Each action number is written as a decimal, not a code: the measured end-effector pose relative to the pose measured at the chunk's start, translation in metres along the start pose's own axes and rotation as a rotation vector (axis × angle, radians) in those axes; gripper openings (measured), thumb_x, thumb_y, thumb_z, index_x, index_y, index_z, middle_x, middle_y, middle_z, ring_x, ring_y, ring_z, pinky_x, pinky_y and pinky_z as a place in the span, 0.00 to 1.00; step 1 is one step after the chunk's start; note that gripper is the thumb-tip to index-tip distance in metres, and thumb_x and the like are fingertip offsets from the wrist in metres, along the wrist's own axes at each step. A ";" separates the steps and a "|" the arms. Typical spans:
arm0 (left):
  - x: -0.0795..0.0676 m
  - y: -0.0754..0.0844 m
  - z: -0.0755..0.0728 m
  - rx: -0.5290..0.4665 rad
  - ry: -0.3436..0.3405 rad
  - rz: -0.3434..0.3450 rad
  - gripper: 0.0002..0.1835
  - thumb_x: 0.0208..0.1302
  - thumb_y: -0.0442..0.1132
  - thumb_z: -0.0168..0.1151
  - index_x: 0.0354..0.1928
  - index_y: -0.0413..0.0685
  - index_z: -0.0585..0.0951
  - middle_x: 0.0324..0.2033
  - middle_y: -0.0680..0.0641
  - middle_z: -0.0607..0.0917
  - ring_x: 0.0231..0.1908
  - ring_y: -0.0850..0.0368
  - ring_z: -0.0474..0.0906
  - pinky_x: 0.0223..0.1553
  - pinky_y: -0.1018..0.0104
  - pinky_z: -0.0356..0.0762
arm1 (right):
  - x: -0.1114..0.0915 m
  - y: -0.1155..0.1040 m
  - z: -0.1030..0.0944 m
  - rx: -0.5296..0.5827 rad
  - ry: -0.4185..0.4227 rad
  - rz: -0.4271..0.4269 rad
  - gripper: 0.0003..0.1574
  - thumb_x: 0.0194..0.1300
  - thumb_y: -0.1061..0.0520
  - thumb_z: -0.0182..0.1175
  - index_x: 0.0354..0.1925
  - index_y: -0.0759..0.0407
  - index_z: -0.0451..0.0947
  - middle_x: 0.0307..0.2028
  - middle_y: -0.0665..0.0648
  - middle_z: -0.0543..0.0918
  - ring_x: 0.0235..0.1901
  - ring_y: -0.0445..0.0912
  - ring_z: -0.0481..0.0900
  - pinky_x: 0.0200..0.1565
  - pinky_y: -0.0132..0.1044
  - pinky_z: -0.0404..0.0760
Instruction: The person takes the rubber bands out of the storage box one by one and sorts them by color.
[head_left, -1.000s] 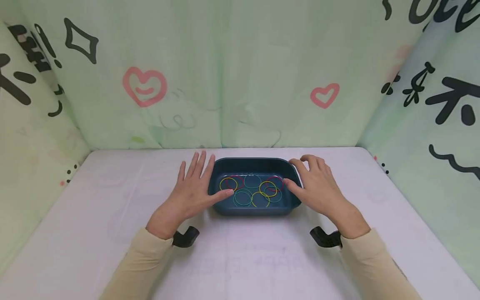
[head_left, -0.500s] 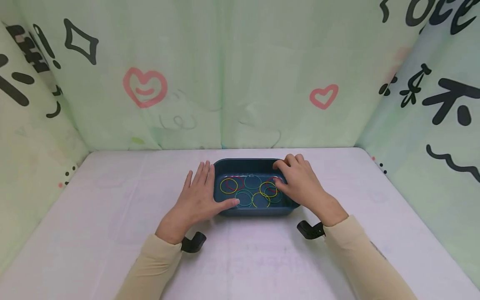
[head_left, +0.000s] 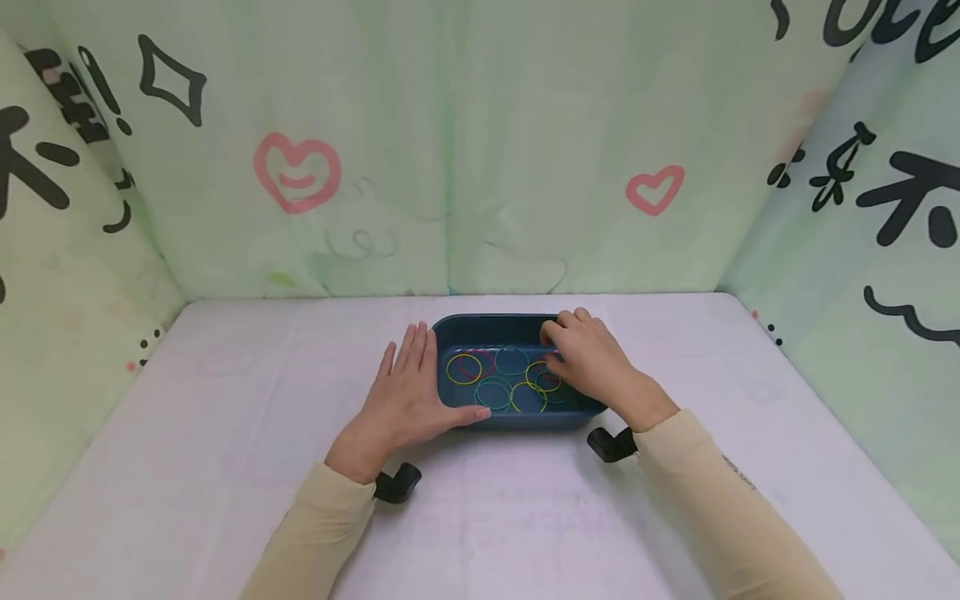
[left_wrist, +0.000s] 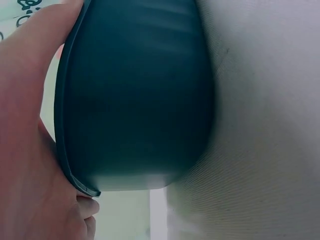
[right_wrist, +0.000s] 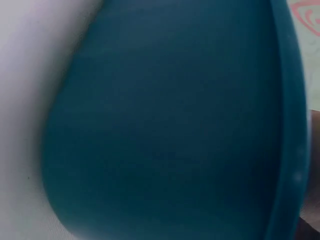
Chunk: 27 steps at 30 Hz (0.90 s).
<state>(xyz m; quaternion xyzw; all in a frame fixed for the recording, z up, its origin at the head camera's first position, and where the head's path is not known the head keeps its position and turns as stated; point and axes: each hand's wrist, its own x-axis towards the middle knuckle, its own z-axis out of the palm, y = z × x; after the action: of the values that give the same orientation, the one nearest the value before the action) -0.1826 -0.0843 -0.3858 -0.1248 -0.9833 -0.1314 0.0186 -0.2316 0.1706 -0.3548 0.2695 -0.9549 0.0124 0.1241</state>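
Note:
A dark blue rectangular tub [head_left: 525,422] sits between both hands in the head view. Thin rings like rubber bands lie spread on its floor: yellow [head_left: 463,384], green [head_left: 492,409] and red ones, several overlapping at the right. My left hand [head_left: 401,404] lies along the tub's left end, fingers straight, thumb stretched over the front rim. My right hand [head_left: 596,362] reaches over the right end, index finger and thumb bent and apart above the rings, covering some of them. Both wrist views are mostly filled by the tub's outer wall [left_wrist: 135,95].
A white cloth [head_left: 480,517] covers the table under the tub. Pale green curtains [head_left: 525,167] with hearts and black lettering close in the back and sides. A black wrist-camera mount [head_left: 397,483] juts from the left cuff, another [head_left: 611,446] from the right.
My right hand has moved left, from the tub's right rim to over the rings inside. My left hand has shifted slightly right, its fingers drawing closer together along the tub's end.

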 end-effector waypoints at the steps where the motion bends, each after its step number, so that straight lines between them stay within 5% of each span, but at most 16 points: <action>1: 0.001 0.000 0.000 -0.004 0.003 0.003 0.70 0.31 0.87 0.34 0.69 0.41 0.40 0.70 0.43 0.39 0.70 0.52 0.31 0.67 0.51 0.34 | 0.001 0.000 0.000 -0.006 -0.005 -0.002 0.10 0.51 0.54 0.63 0.34 0.56 0.76 0.28 0.54 0.73 0.28 0.48 0.64 0.28 0.39 0.65; 14: 0.000 0.000 0.000 -0.014 0.006 -0.007 0.70 0.31 0.86 0.35 0.69 0.41 0.41 0.70 0.43 0.40 0.70 0.52 0.32 0.68 0.52 0.36 | 0.013 -0.008 0.007 -0.033 -0.130 -0.006 0.11 0.50 0.54 0.64 0.33 0.55 0.78 0.27 0.53 0.75 0.28 0.48 0.68 0.30 0.40 0.71; 27: 0.001 0.001 0.001 -0.016 0.002 -0.014 0.70 0.30 0.87 0.36 0.69 0.42 0.40 0.70 0.44 0.39 0.70 0.52 0.31 0.68 0.53 0.35 | 0.019 -0.009 0.014 -0.045 -0.199 -0.036 0.06 0.51 0.58 0.61 0.24 0.54 0.73 0.22 0.51 0.71 0.23 0.47 0.63 0.24 0.35 0.60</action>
<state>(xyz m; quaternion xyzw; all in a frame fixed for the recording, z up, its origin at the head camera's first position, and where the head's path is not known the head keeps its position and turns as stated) -0.1838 -0.0832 -0.3865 -0.1177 -0.9831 -0.1394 0.0175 -0.2458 0.1522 -0.3645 0.2836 -0.9576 -0.0379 0.0347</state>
